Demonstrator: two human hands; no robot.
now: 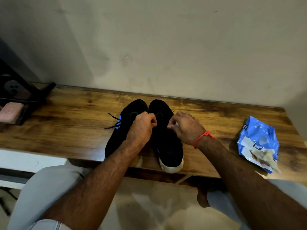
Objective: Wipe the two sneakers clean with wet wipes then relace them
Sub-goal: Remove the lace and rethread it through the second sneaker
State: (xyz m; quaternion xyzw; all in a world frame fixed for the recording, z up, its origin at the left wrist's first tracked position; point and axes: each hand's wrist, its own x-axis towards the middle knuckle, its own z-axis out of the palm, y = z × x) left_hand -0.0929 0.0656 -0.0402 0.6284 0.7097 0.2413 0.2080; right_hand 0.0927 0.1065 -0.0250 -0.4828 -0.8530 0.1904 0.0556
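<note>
Two bare forearms reach over pale-trousered knees to a wood-grain table (66, 130), where two black fabric sneakers stand side by side, toes to the wall. Both hands work over the right sneaker (167, 143), its white sole at the table's near edge: the left hand (142, 125) and the right hand (184, 127), an orange thread at its wrist, each curl and pinch at its dark lace. Loose lace ends trail from the left sneaker (116, 138). One crumpled blue wet-wipe pack (259, 143) lies well to the right. A plain wall (166, 47) stands behind.
</note>
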